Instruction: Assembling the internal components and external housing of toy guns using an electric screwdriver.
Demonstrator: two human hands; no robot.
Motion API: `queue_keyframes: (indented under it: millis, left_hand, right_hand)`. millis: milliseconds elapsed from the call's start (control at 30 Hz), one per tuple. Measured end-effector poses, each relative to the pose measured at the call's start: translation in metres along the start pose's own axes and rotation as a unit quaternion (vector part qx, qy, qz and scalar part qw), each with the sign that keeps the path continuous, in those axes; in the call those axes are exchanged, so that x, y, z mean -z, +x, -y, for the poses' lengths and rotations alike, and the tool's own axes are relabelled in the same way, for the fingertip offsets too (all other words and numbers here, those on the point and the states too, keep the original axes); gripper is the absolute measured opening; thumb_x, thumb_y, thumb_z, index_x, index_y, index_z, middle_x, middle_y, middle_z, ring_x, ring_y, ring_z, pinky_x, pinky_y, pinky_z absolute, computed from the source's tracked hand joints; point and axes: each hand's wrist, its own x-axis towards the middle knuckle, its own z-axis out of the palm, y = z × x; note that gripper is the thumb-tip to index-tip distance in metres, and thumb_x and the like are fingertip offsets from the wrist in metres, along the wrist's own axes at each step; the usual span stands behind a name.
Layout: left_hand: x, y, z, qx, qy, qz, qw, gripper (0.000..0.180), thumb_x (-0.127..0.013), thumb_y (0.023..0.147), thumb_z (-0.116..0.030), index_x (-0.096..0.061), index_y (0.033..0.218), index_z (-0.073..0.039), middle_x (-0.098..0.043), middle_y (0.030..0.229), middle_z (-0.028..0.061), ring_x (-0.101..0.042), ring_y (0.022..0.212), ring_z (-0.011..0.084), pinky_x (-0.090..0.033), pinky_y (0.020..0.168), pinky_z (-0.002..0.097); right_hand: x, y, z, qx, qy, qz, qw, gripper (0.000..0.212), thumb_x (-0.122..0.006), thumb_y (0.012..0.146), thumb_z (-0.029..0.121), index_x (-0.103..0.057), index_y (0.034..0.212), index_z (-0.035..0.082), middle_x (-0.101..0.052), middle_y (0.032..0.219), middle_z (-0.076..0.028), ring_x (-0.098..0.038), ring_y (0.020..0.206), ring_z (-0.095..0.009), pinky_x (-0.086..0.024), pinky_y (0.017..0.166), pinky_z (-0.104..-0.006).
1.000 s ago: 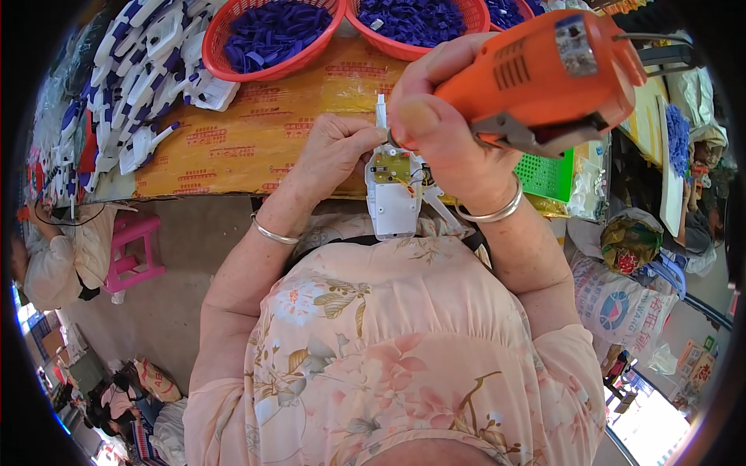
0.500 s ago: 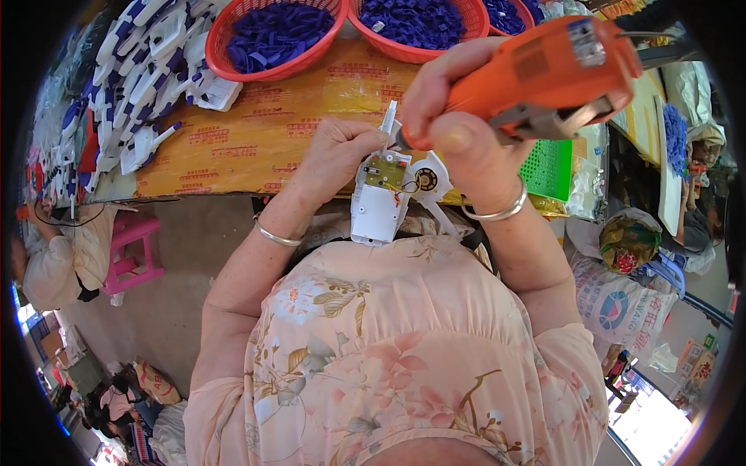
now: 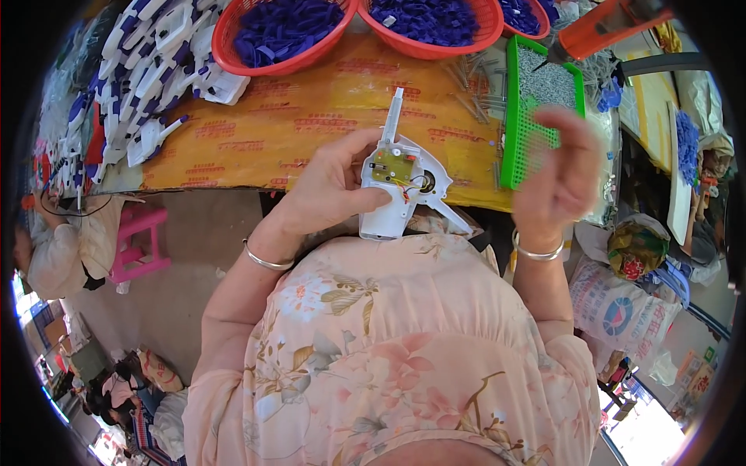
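My left hand (image 3: 330,186) grips a white plastic housing (image 3: 381,213) at its left side, thumb laid across its face. A green circuit board (image 3: 392,165), thin wires and a round dark part (image 3: 427,182) show inside the housing. A narrow white stem points away from me, and another arm slants toward the lower right. My right hand (image 3: 556,175) is over the near end of a green tray (image 3: 511,147), blurred by motion, its fingers loosely bent and apart with nothing seen in them. Beyond it, an orange power screwdriver (image 3: 602,31) hangs at the upper right, touched by neither hand.
Small metal screws (image 3: 544,78) fill the tray's far part. Red baskets (image 3: 284,58) of purple plastic pieces stand at the back. White-and-purple housings (image 3: 148,70) are heaped at the left. Long metal pins (image 3: 470,89) lie beside the tray. A pink stool (image 3: 140,241) stands on the floor.
My right hand has let go of the orange screwdriver, which is now farther up and right, and has moved right toward the tray. My left thumb has shifted down onto the housing's face.
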Motion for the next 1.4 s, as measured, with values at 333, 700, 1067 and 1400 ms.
queue_keyframes:
  millis: [333,700,1067,1400]
  left_hand:
    - [-0.009,-0.01,-0.007,0.01,-0.031,-0.071,0.997,0.049,-0.06,0.074,0.006,-0.05,0.121,0.002,-0.062,0.104,0.0058,-0.06,0.092,0.0111,-0.049,0.084,0.0274]
    - [0.001,-0.008,0.0,0.004,-0.08,-0.107,0.991,0.039,-0.059,0.076,0.003,-0.055,0.115,0.004,-0.064,0.104,0.0094,-0.063,0.089,0.0141,-0.051,0.08,0.028]
    - [0.013,-0.009,-0.013,-0.036,-0.158,-0.09,0.983,0.034,-0.055,0.08,-0.001,-0.055,0.113,0.005,-0.064,0.104,0.0128,-0.064,0.09,0.0188,-0.052,0.082,0.0321]
    - [0.017,-0.008,-0.021,-0.068,-0.128,-0.122,0.982,0.034,-0.054,0.081,0.0,-0.054,0.114,0.006,-0.064,0.102,0.014,-0.065,0.091,0.0209,-0.052,0.082,0.0332]
  right_hand:
    - [-0.025,-0.018,-0.003,-0.121,0.029,0.277,0.953,0.019,-0.064,0.077,0.002,-0.056,0.093,-0.004,-0.059,0.083,-0.016,-0.06,0.073,-0.027,-0.047,0.063,-0.033]
    - [-0.031,-0.019,0.002,-0.168,0.061,0.3,0.937,0.019,-0.059,0.079,-0.001,-0.056,0.097,-0.004,-0.06,0.084,-0.018,-0.06,0.073,-0.031,-0.048,0.065,-0.034]
    - [-0.03,-0.026,-0.007,-0.104,0.144,0.447,0.877,0.042,-0.058,0.069,-0.012,-0.062,0.105,0.008,-0.052,0.101,-0.01,-0.055,0.092,-0.025,-0.046,0.076,-0.0289]
    - [-0.02,-0.019,-0.003,-0.152,0.288,0.385,0.863,0.028,-0.061,0.072,-0.008,-0.064,0.098,0.002,-0.051,0.119,-0.01,-0.057,0.089,-0.017,-0.044,0.08,-0.0268]
